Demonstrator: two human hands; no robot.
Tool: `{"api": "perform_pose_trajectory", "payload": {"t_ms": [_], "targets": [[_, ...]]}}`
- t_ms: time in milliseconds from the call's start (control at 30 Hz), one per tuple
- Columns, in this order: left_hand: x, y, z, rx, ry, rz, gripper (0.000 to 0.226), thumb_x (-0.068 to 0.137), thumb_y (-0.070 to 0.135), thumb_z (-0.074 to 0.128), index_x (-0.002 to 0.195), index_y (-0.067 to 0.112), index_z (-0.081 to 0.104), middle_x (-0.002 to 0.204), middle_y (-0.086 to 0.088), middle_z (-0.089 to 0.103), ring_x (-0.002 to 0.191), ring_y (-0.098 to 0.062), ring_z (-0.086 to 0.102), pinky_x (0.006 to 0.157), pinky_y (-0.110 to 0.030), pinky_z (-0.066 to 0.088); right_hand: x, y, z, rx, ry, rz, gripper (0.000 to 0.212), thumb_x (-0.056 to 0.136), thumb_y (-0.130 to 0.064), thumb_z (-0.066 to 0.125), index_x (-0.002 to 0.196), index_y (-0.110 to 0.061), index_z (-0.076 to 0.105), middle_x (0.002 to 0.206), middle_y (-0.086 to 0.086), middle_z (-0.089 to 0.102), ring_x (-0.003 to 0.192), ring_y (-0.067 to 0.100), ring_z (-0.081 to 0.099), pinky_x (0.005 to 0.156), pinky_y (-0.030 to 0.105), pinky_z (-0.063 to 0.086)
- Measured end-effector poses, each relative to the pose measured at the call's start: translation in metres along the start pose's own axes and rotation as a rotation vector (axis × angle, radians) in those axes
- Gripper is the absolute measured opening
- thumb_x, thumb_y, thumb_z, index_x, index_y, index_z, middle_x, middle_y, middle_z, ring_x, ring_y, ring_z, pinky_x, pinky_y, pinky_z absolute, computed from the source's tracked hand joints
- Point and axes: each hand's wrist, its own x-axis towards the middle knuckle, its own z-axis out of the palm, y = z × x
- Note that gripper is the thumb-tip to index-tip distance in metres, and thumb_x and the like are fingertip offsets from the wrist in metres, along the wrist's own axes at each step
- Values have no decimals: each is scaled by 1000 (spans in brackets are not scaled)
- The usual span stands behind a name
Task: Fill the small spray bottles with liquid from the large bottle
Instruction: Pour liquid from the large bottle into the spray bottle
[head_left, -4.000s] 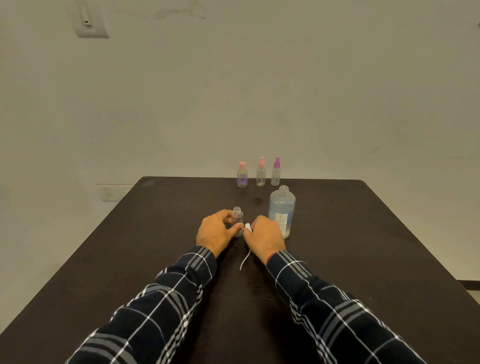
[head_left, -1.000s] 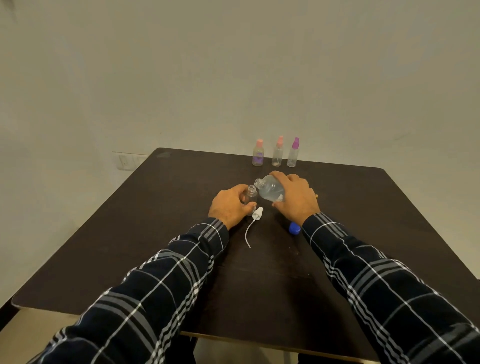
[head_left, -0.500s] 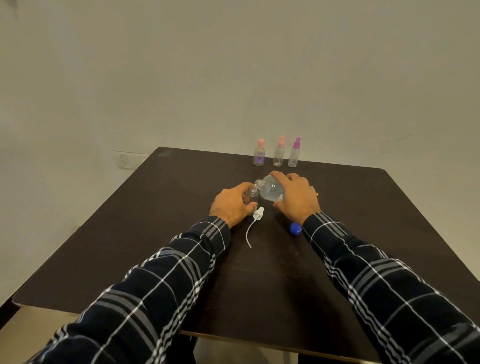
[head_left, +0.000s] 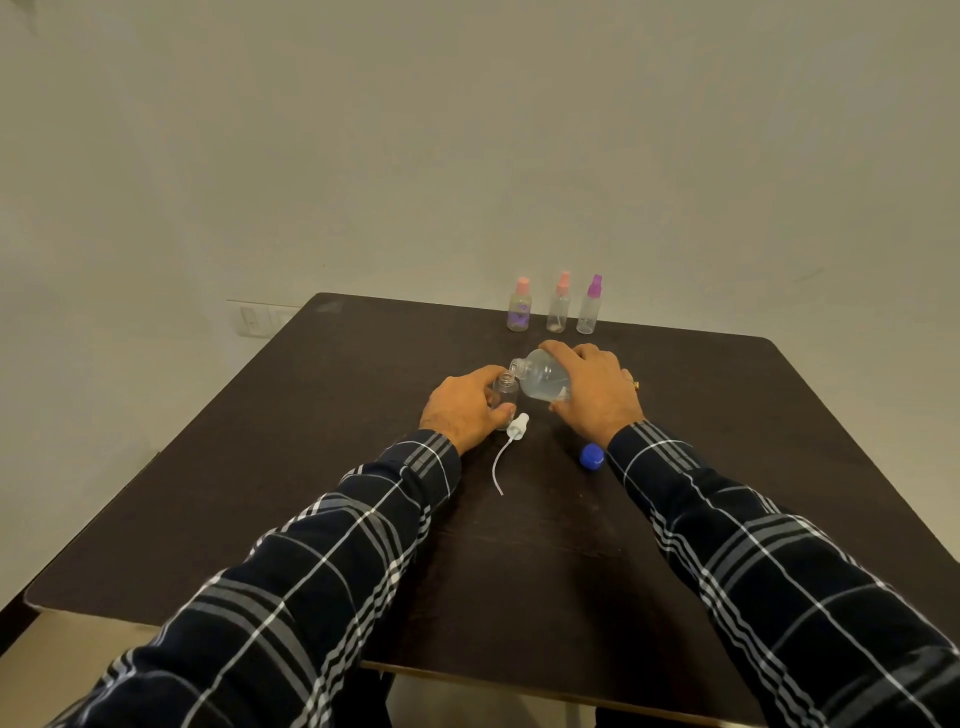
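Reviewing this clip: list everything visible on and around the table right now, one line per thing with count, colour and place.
Table: 1, dark brown, fills the lower view.
Capped spray bottles: 3, clear; two pink tops, one purple; row at far edge.
Open small bottle: 1, clear, centre, in the left hand.
Large bottle: 1, clear, tilted, mouth at the small bottle's opening.
Spray pump with tube: 1, white, lying near the left hand.
Cap: 1, blue, by the right wrist.
Wall switch plate: 1, off-white, left of the table.
Left hand: grip on the small bottle.
Right hand: grip on the large bottle; ring.
Sleeves: 2, dark plaid.
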Motion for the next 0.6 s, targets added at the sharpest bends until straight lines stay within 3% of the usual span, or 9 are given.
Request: {"api": "perform_pose_trajectory", "payload": {"t_ms": [600], "targets": [[0,0,0,2,-8,3,54,94,37,68,144,30,47,108,4,69,99,-14,66,99,-43,54,1,1,-1,4,-4,-11,83,80,-30,80,146,-41,32,135,6,49,129,33,43,105,63,40]]}}
